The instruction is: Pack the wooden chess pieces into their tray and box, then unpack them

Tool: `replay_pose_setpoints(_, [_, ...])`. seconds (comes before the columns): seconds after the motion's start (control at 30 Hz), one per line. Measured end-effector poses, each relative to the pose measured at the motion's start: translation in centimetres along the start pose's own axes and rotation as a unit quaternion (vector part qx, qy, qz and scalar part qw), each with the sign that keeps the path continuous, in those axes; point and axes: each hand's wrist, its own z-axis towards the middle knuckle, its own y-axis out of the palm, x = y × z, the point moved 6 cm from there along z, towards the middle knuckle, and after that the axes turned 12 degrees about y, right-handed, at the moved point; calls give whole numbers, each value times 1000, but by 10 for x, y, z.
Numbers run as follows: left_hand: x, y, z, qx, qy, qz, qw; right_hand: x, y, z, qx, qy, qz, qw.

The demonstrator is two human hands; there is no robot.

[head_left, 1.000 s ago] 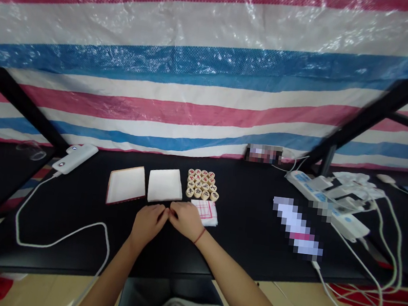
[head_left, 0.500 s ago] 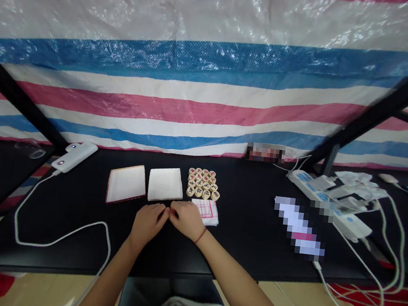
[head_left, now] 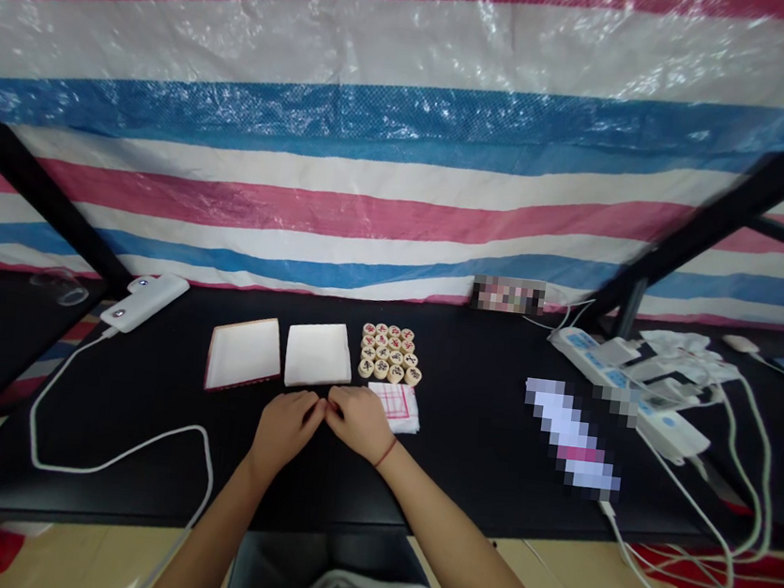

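Observation:
My left hand point(head_left: 286, 430) and my right hand point(head_left: 359, 420) rest on the black table, thumb sides touching. Both have curled fingers and no object shows in them. Just beyond lie two shallow white-lined boxes: one box half point(head_left: 244, 355) with a dark red outer edge on the left, and a plain white box half point(head_left: 319, 356) beside it. Round wooden Chinese chess pieces point(head_left: 382, 368) stand in a square block to the right, red characters at the back and black ones in front. A folded white sheet with red lines point(head_left: 396, 406) lies right by my right hand.
A white power bank point(head_left: 151, 300) with a cable point(head_left: 110, 465) is at the left. To the right lie a blurred-out phone-like object point(head_left: 570, 437), a power strip point(head_left: 636, 393) with plugs and several cords. A striped plastic sheet point(head_left: 372, 216) hangs behind the table point(head_left: 473, 454).

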Motion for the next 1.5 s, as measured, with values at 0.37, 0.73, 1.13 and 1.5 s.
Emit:
replay_pose_setpoints(0.37, [4,-15,-2,93,48,-11,994,-3,-4,-4,19,-29,48,998])
replay_pose_setpoints(0.73, [-7,-26,-9,189,-4,85,978,33,-53,-60,218,-57,46,973])
replay_pose_setpoints(1.13, [17,-36,-42,223,91,58,969,52,-33,-103,205,34,-42,977])
replay_pose_setpoints(1.5, [-2,-31,-46,251,36,-36,967,-12,-54,-59,205,-73,106,970])
